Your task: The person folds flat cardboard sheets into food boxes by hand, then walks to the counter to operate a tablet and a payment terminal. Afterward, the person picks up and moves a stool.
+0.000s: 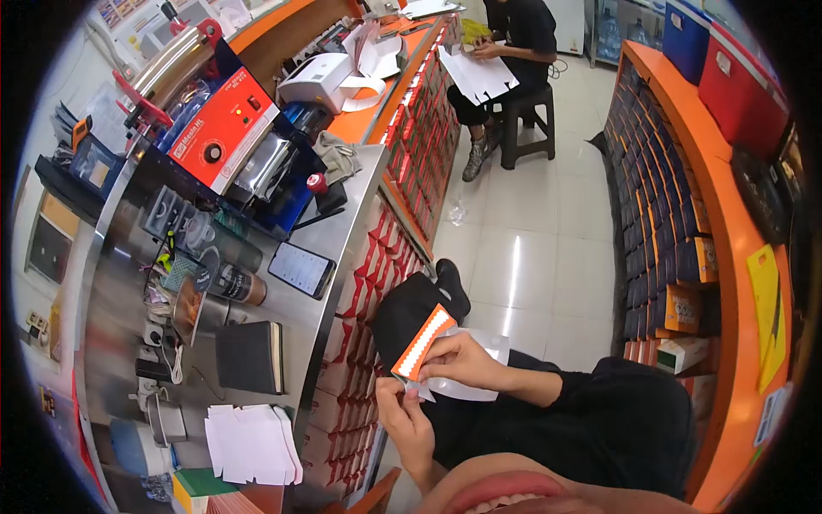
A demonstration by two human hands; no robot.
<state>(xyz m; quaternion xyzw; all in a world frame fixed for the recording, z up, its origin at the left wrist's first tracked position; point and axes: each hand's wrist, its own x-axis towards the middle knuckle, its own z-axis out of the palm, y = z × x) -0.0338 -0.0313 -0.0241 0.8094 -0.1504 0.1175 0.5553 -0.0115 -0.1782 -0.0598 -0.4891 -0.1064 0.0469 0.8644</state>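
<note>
My right hand (462, 363) is closed on an orange-and-white card piece (421, 344), a narrow folded strip with a white zigzag band. It is held tilted above my lap. My left hand (407, 421) pinches at the lower end of the same piece, with its fingertips partly covering what they grip. Beneath my right hand, a white sheet (481, 387) with cut edges lies on my dark clothing. Part of that sheet is hidden by the hand.
To the left, a metal counter (330, 231) bears a phone (301, 270), a black notebook (248, 357), cut white sheets (253, 444) and a red machine (224, 128). Stacked boxes (659, 188) line the right shelf. Ahead, another person (522, 34) sits on a black stool (528, 120), holding a white sheet.
</note>
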